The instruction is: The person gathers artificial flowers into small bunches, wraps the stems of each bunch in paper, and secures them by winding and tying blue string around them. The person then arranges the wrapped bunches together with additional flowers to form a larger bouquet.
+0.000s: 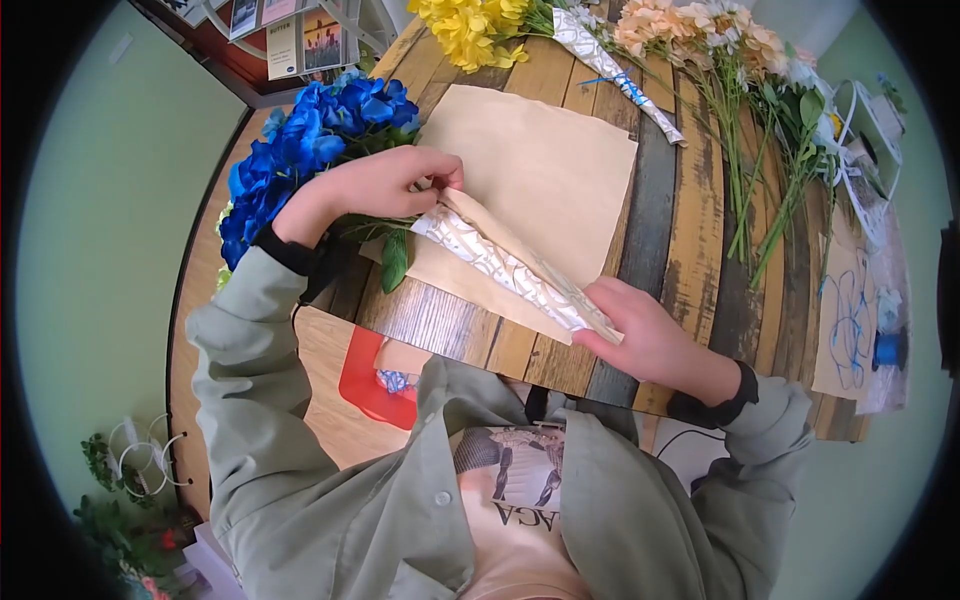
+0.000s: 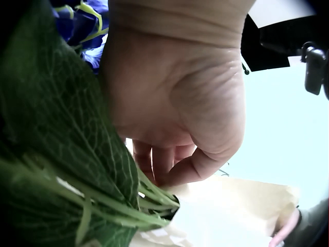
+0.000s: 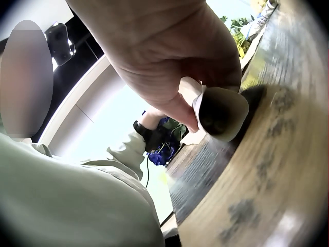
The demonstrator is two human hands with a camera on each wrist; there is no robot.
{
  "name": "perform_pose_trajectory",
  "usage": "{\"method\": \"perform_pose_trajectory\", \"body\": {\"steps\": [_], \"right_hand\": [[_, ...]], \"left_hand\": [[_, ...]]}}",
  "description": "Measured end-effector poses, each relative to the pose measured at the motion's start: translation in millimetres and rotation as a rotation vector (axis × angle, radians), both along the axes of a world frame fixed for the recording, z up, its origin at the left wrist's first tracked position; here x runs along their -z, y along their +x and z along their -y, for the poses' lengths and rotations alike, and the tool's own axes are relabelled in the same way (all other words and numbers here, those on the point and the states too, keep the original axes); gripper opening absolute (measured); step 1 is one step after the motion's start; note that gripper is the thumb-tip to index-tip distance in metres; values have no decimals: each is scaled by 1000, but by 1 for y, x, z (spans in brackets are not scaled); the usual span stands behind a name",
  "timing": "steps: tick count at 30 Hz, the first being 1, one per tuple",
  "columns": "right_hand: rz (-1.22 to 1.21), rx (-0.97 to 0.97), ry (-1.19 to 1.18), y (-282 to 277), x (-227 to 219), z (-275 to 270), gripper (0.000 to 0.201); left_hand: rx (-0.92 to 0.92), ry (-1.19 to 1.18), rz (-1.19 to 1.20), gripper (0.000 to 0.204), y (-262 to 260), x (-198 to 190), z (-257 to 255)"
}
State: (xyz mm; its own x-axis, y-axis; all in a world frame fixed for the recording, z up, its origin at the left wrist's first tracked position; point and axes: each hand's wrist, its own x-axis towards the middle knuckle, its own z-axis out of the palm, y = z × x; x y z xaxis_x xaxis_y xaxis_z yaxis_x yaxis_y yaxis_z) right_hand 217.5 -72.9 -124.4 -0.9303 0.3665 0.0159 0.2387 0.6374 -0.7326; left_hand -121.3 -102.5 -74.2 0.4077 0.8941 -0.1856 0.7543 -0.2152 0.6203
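A bouquet of blue artificial flowers [image 1: 310, 140] lies at the table's left, its green stems [image 2: 154, 206] running into a narrow roll of white-and-gold patterned wrapping paper [image 1: 500, 270]. With thumb and fingers, my left hand [image 1: 385, 182] pinches the roll's upper edge beside the stems. My right hand [image 1: 650, 335] grips the roll's narrow lower end, thumb on the near side. In the right wrist view, the open end of the paper roll [image 3: 223, 113] shows dark stem ends inside. Beneath the roll is a large tan paper sheet [image 1: 545, 165]. One green leaf [image 1: 395, 262] hangs below the left wrist.
Yellow flowers [image 1: 475, 30] in a patterned wrap [image 1: 600, 60] tied with blue ribbon lie at the far side. Peach flowers [image 1: 700, 35] with long green stems [image 1: 745, 180] spread to the right. A blue ribbon spool [image 1: 888, 350] stands at the right edge.
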Motion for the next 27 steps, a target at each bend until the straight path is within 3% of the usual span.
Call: {"method": "perform_pose_trajectory", "body": {"steps": [6, 7, 9, 12, 16, 18, 22, 24, 27], "right_hand": [[8, -17, -37, -1, 1, -3, 32], [7, -12, -31, -1, 0, -2, 32], [7, -9, -28, -1, -3, -3, 32], [23, -12, -51, -1, -3, -3, 31], [-4, 3, -60, 0, -2, -3, 29], [-10, 6, -70, 0, -1, -5, 29], [-11, 12, -116, 2, 1, -9, 30], [-7, 17, -135, 2, 3, -10, 31], [-44, 40, -140, 3, 8, -11, 31]], "left_hand": [[350, 52, -208, 23, -29, 26, -36], [349, 51, -209, 23, -28, 23, -38], [92, -376, -78, 24, -25, 18, -41], [86, -508, 19, 24, -30, 14, -51], [27, -518, -3, 21, -19, -5, -49], [68, -448, -167, 15, -22, -7, -51], [82, -258, -259, 9, -22, -14, -43], [174, 188, -277, 6, -16, -15, -27], [148, 494, -455, 6, -2, -14, 0]]}}
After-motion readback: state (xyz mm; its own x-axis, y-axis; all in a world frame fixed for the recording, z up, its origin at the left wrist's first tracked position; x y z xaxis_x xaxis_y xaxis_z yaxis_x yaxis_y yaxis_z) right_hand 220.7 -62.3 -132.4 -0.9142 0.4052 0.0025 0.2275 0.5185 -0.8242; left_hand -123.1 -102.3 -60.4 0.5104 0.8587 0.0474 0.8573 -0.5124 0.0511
